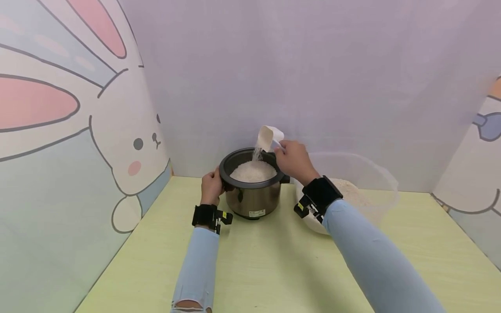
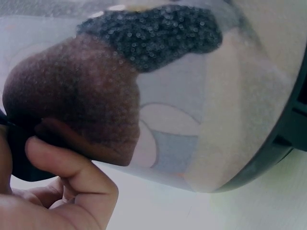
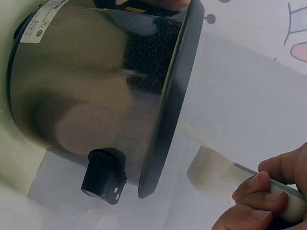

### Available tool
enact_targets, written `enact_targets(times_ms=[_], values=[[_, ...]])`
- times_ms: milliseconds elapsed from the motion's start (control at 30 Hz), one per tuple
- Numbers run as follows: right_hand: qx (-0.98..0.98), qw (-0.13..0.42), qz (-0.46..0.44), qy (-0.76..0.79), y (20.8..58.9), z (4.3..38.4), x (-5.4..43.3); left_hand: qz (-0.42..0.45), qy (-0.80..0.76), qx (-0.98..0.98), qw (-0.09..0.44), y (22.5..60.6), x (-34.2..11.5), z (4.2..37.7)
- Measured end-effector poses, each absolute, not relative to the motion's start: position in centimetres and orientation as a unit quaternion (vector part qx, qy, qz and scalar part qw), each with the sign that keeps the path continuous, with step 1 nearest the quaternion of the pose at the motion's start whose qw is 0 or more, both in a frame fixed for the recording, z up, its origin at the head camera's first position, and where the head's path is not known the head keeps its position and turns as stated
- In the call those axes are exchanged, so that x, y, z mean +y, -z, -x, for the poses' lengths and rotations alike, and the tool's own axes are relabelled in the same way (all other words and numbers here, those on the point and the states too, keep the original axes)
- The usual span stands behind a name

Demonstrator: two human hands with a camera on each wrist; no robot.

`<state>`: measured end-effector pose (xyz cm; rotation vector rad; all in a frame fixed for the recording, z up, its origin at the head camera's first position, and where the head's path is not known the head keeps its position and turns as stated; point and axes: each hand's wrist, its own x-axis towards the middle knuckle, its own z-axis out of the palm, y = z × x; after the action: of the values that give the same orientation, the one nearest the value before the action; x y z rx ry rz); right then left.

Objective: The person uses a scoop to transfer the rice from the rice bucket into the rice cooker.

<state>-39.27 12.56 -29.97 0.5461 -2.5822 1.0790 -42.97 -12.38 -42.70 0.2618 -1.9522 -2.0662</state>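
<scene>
Right fingers (image 3: 252,186) grip the scoop (image 1: 271,137), left fingers (image 2: 72,164) the cooker handle (image 2: 25,164); the white label (image 3: 44,20) is illegible.

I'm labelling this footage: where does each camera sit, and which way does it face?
Head: worn on the head, facing forward and down at the rice cooker and scoop; left hand, right hand and sleeves show.
Left wrist: worn there, facing the cooker's shiny side; left hand shows, gripping black handle.
Right wrist: worn there, facing the cooker's side and scoop; right hand shows.
Head and right wrist views share the cooker and scoop.
</scene>
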Motion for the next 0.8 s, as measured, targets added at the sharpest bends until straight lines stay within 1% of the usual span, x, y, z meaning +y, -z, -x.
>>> enact_targets(times_ms=[133,800], values=[[-0.896,0.160,-0.196,-0.365,30.0,39.1,12.0,-0.095,0.717,-0.677,0.139,42.7,-12.4,42.9],[-0.903,0.160,-0.265,-0.298,29.6,37.8,11.1,-0.090,0.720,-0.674,0.140,42.7,-12.3,42.9]])
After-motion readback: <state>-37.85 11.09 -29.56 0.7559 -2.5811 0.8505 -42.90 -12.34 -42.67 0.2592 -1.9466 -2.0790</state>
